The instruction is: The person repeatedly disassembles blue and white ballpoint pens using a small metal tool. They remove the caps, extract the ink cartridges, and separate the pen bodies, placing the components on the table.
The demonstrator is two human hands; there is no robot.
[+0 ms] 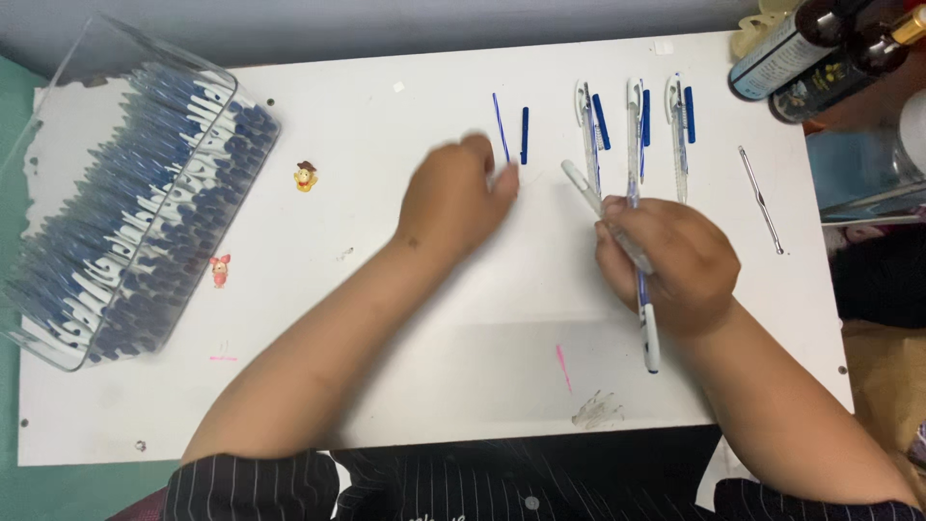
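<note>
While right hand (675, 265) grips clear pen barrels (617, 232) mid-table, left hand (458, 203), blurred, fingers curled, grip unclear, reaches thin blue refill (500, 125) beside blue cap (524, 135). Risk, I'd judge: hasty sweep rolls refill away, scatters laid-out pen parts (637, 125).

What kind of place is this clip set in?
Probably a small home or workshop bench for hand-assembling pens: a white tabletop, a clear plastic bin of blue-and-white pens, and loose pen barrels, refills and caps laid in rows near the hands.

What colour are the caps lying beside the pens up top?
Dark blue caps, clearest in the head view.
</note>
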